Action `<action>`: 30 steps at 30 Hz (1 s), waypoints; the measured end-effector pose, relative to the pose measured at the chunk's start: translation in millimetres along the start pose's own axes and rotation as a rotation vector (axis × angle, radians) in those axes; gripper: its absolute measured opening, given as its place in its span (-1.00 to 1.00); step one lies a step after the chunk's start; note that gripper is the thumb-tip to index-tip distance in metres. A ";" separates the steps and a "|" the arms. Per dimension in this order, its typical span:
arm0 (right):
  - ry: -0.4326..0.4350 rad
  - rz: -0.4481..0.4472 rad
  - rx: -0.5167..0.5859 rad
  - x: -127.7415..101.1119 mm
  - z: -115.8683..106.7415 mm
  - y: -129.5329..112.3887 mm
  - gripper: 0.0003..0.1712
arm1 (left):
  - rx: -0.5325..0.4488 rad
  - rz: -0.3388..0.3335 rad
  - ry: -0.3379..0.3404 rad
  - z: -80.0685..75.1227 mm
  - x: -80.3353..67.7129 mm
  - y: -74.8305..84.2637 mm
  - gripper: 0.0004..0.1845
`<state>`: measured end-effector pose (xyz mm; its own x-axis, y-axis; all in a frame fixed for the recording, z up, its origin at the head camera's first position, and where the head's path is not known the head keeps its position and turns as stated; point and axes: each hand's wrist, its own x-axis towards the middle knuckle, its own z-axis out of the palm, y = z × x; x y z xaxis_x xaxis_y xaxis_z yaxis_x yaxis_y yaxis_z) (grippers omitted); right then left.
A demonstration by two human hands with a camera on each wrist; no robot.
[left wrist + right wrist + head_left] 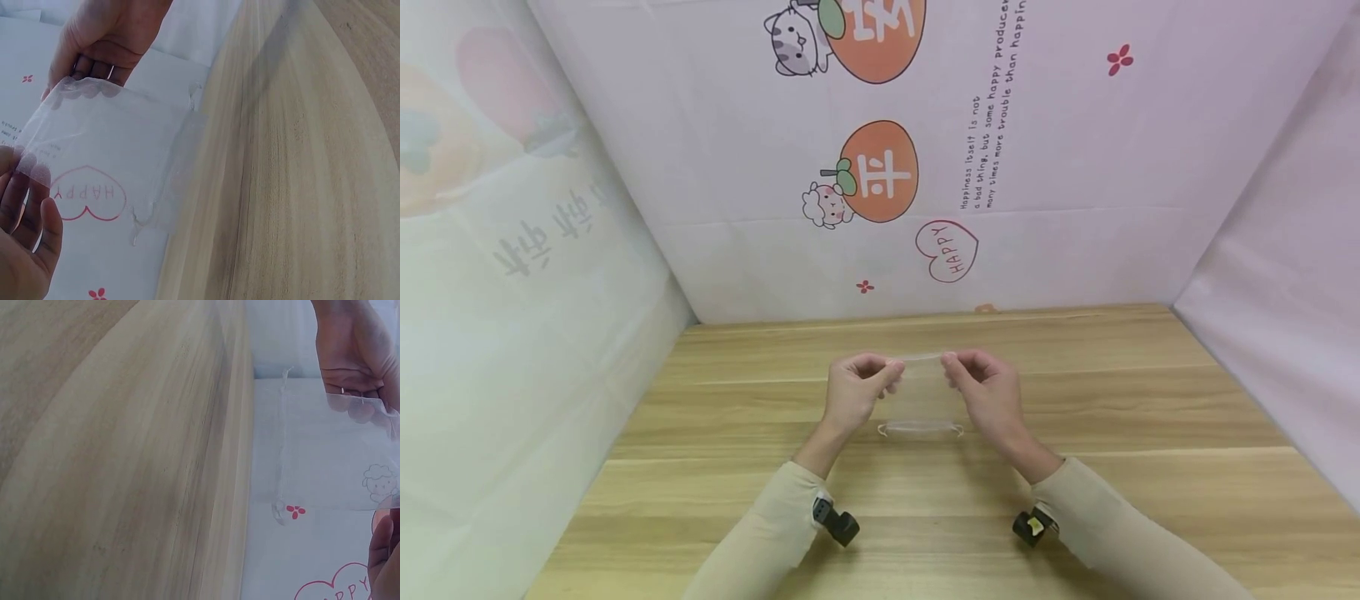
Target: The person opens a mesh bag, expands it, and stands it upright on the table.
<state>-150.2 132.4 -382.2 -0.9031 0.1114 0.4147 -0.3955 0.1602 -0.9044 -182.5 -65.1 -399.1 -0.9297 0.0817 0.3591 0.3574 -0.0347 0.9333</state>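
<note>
A see-through drawstring pouch (923, 395) hangs between the two hands in the head view, its gathered edge downward with a pale cord loop at each lower corner. My left hand (854, 387) pinches the upper left corner between thumb and fingers. At the upper right corner, my right hand (992, 393) does the same. In the left wrist view the sheer pouch (115, 140) is spread flat, and fingers show through it. The right wrist view has the pouch (331, 453) stretched between both hands, partly cut off by the frame edge.
Beneath the hands lies a wood-grain table (925, 533). A white printed cloth (1060, 150) with cartoon fruit and a heart stands along the far edge, and pale cloth walls (1285, 333) rise on both sides. Each wrist wears a small black camera (837, 522).
</note>
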 end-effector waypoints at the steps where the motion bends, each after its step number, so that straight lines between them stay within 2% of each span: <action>1: -0.004 -0.003 -0.006 -0.9 0.1 -4.6 -0.87 | 0.003 -0.003 0.005 0.1 -0.3 0.4 -0.82; 6: -0.017 0.000 -0.031 -4.4 -0.2 -20.3 -0.88 | 0.013 -0.015 0.009 0.7 -2.0 1.2 -0.82; 24: -0.027 0.000 -0.137 -4.1 -1.3 -25.3 -0.93 | 0.028 0.016 0.007 2.7 -3.1 0.4 -0.92; 30: -0.042 0.021 -0.150 -3.8 -2.1 -28.5 -0.90 | 0.033 -0.010 0.015 4.0 -3.8 1.1 -0.90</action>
<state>-135.2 129.4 -357.7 -0.9185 0.0756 0.3882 -0.3497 0.3033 -0.8864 -178.3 -61.4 -399.5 -0.9344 0.0672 0.3498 0.3505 -0.0011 0.9366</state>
